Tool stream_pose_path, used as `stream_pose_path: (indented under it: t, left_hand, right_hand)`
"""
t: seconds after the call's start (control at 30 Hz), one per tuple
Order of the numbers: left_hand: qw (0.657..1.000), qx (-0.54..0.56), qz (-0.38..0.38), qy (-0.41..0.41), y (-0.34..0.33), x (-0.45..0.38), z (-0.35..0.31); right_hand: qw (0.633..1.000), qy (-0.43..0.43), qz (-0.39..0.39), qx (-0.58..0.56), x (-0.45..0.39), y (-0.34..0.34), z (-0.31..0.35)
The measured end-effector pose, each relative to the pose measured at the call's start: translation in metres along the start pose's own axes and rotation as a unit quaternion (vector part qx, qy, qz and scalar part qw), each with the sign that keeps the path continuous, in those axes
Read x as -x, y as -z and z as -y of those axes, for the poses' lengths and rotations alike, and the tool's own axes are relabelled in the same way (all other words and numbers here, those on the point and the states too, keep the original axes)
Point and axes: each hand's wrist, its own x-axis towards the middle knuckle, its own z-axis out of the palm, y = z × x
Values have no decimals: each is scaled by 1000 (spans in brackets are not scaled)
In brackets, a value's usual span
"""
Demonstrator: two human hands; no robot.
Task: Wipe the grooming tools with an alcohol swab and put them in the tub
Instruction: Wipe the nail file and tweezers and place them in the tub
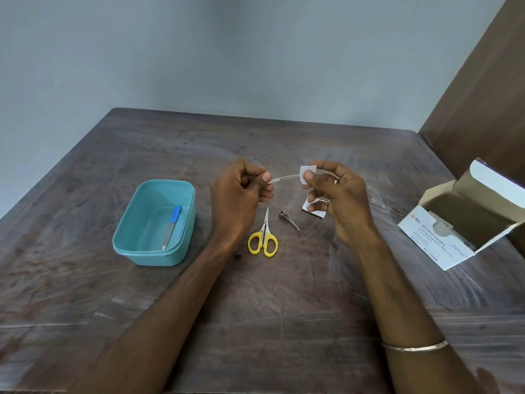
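Note:
My left hand (241,189) pinches one end of a thin metal tool (284,178), which looks like tweezers, held level above the table. My right hand (335,191) pinches a white alcohol swab (306,172) folded around the tool's other end. A teal tub (125,240) stands at the left with a blue-handled nail file (172,226) lying inside. Small yellow-handled scissors (264,237) and a metal nail clipper (288,219) lie on the table below my hands.
An opened swab wrapper (314,211) lies under my right hand. An open box of alcohol swabs (466,220) sits at the right table edge. The dark wooden table (255,308) meets a wall behind and a brown panel at the right.

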Motion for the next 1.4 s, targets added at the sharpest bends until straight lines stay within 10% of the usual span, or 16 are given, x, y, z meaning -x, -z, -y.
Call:
stream_pose_path:
  t: [0.4,1.4]
  left_hand:
    - [997,62,-10,43,1,-2,1]
    - [983,146,-9,108,-19,11,9]
  right_hand:
    - [996,3,-84,-17,-3,1,0]
    - [986,-42,27,-159,6,-25,-14]
